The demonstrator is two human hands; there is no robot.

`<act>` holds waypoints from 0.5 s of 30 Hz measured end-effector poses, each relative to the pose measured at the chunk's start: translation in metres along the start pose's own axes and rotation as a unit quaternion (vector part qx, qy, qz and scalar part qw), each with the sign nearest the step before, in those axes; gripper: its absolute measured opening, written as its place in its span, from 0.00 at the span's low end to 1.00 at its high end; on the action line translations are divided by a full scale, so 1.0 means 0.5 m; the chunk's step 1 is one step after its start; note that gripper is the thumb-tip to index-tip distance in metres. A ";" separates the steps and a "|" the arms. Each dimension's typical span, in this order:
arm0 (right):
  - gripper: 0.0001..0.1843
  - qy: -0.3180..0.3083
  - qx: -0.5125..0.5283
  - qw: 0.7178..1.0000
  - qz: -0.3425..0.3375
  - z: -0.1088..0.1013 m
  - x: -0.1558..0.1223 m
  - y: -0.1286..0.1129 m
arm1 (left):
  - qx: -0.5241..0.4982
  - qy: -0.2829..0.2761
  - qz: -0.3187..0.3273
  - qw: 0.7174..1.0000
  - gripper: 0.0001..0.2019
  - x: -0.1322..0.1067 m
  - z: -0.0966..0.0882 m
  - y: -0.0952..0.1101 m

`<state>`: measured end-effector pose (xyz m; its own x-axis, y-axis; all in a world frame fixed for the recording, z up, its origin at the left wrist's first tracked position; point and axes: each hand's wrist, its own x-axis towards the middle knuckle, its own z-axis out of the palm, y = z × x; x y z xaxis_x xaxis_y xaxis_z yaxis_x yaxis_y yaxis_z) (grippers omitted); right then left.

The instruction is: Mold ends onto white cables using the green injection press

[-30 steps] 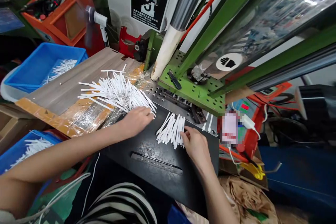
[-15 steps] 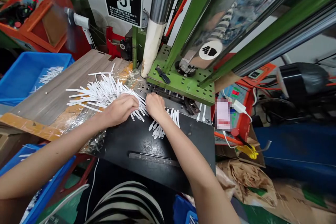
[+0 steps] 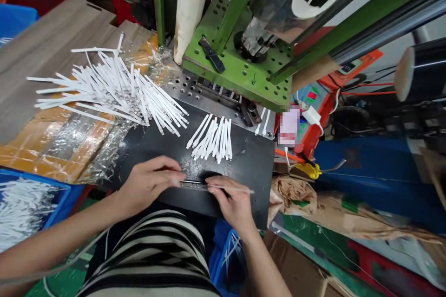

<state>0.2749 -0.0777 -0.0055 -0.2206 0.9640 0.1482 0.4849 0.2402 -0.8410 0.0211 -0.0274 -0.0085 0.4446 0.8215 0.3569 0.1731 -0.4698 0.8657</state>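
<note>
Near the front of the black work surface (image 3: 153, 146) lies a narrow metal bar fixture (image 3: 195, 186). At its left end, my left hand (image 3: 151, 181) is closed in a pinch; whatever is between the fingertips is too small to make out. Over the right end, my right hand (image 3: 233, 197) pinches a thin white strip (image 3: 247, 190), whose end sticks out to the right past the fingers. Beyond the hands lies a small fanned bunch of white strips (image 3: 213, 139). A larger heap of white strips (image 3: 121, 86) spreads to the left.
A green press (image 3: 237, 74) stands at the back, its metal bed (image 3: 183, 86) holding more strips. Blue bins (image 3: 64, 199) with white strips are at lower left and below the surface. On the right are a control box (image 3: 306, 123) and crumpled brown paper (image 3: 292, 192).
Both hands have drawn back from the strips by the press to the metal bar fixture near my body. My right hand now shows a white strip. The view has tilted downward.
</note>
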 end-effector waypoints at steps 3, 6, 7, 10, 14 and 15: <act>0.08 0.031 0.005 0.999 -0.028 0.027 -0.022 0.000 | 0.088 0.009 0.095 0.991 0.09 -0.020 0.048 -0.006; 0.09 0.047 -0.025 0.996 -0.073 0.038 -0.022 -0.005 | 0.148 -0.005 0.105 0.983 0.07 -0.023 0.068 -0.003; 0.09 0.045 -0.038 0.995 -0.083 0.039 -0.022 -0.006 | 0.169 -0.014 0.109 0.979 0.06 -0.022 0.069 0.001; 0.12 0.036 -0.082 0.990 -0.112 0.038 -0.026 -0.006 | 0.234 -0.050 0.146 0.960 0.06 -0.015 0.059 0.015; 0.11 0.026 -0.155 0.975 -0.157 0.042 -0.031 -0.006 | 0.279 -0.069 0.173 0.942 0.09 -0.012 0.051 0.019; 0.10 0.017 -0.175 0.972 -0.158 0.043 -0.031 -0.009 | 0.278 -0.074 0.173 0.942 0.08 -0.013 0.051 0.016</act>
<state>0.2581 -0.0963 -0.0150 -0.3798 0.8381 0.3915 0.6566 0.5423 -0.5242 0.0422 -0.0447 -0.0126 0.6689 0.5541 0.4954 0.4115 -0.8311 0.3740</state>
